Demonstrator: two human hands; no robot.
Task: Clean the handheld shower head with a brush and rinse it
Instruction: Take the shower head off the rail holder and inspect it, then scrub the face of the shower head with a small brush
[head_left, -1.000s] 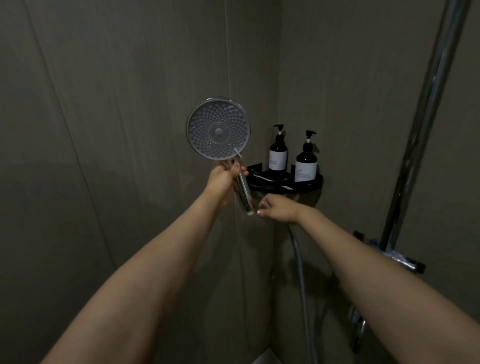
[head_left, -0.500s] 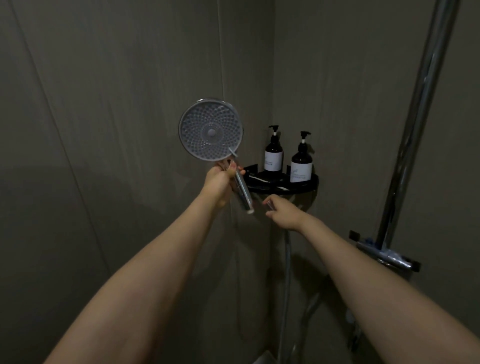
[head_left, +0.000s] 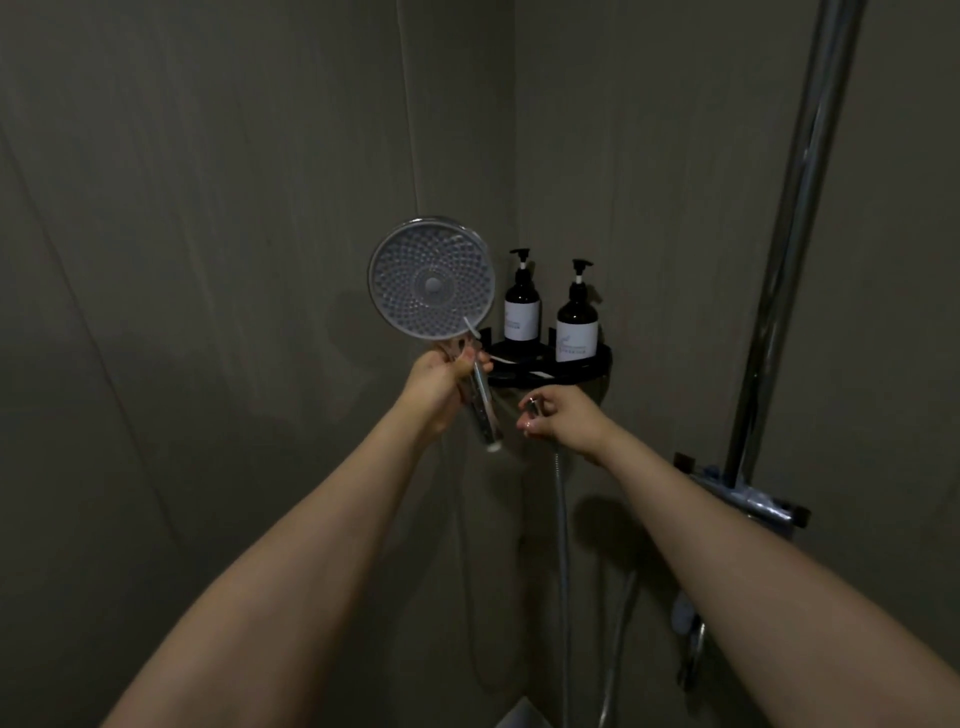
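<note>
Both hands apart now: right hand pulled hose end off shower head.

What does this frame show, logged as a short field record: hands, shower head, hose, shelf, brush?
left hand: grips the handle of the shower head, nozzle face toward the camera
right hand: pinches the metal end of the hose
hose and handle: apart, not joined
shelf: black, in the corner, carrying two dark pump bottles
brush: cannot tell; a pale thin item lies on the shelf
water: none seen flowing
</note>
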